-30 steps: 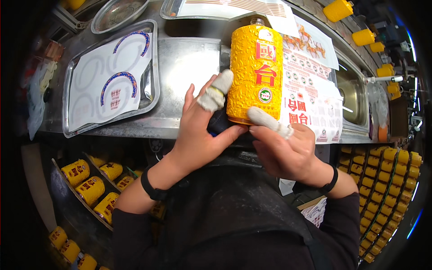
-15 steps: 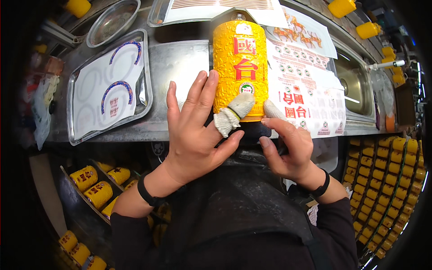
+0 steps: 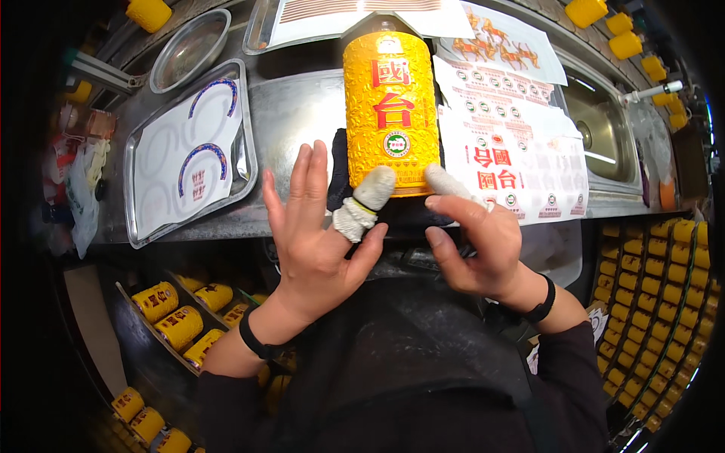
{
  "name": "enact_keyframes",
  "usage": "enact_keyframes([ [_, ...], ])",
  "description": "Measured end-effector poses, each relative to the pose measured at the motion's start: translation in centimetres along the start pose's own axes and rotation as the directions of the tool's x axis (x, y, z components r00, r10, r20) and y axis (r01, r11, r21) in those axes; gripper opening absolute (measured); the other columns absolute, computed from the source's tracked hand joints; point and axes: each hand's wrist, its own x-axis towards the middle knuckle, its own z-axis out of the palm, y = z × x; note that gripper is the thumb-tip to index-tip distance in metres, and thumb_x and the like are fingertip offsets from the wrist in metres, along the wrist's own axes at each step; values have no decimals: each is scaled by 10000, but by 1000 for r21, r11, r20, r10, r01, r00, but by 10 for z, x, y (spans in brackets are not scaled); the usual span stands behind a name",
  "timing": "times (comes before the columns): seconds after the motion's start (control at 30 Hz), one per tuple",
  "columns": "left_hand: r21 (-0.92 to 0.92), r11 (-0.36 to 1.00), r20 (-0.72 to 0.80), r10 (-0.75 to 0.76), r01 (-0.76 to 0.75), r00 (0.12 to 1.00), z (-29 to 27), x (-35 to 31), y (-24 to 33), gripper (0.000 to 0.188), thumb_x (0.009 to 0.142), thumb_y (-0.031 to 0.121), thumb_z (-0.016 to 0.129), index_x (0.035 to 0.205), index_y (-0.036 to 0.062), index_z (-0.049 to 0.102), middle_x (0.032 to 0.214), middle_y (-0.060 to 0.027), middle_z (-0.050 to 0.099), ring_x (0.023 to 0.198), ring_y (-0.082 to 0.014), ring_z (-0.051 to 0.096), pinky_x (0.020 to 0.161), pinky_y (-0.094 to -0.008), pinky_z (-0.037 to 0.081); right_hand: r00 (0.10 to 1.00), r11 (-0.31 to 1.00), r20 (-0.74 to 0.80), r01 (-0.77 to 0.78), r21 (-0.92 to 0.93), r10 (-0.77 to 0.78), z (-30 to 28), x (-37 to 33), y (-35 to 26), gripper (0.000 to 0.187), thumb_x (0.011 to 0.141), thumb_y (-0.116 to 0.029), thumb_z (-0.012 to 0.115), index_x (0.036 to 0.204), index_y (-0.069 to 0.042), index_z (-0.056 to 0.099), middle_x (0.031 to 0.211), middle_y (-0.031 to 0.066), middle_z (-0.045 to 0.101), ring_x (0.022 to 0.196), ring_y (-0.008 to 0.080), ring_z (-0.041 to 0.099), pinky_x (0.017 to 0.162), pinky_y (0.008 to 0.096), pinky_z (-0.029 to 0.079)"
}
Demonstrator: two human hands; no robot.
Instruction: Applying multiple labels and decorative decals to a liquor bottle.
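at counter's near edge (image 3: 226, 232): touching yellow bottle (image 3: 390, 106), already bearing round emblem (image 3: 396, 143)
with spread left hand (image 3: 313, 241), half-curled right hand (image 3: 483, 249), gripping nothing; unclear if finished

striped sheet (image 3: 325, 10) cut off above, dark pad (image 3: 339, 162) partly hidden beneath bottle (image 3: 390, 109)

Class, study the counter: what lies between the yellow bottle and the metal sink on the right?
In the head view, printed white sheets lie between the yellow bottle and the metal sink, one of them bearing orange horse figures.
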Motion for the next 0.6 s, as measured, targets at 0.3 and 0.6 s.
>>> enact_keyframes([
  [0.3, -55, 995, -17, -86, 85, 996, -2, -6, -5, 571, 762, 207, 744, 1298, 71, 604, 1516, -275, 310, 1402, -408, 327, 1112, -621, 129, 994, 994, 39, -102, 43, 101, -7, -2, -6, 301, 719, -26, 713, 1017, -43, 677, 912, 121, 720, 466, 177, 567, 453, 290, 428],
  [0.6, -1, 998, -16, 66, -66, 998, -2, 28, -3, 505, 821, 446, 686, 1241, 167, 666, 1516, -266, 316, 1397, -413, 322, 1101, -622, 120, 666, 495, 107, -643, 585, 738, -18, -2, 13, 134, 920, -118, 588, 981, -3, 618, 876, 49, 663, 653, 55, 549, 591, 197, 439],
])
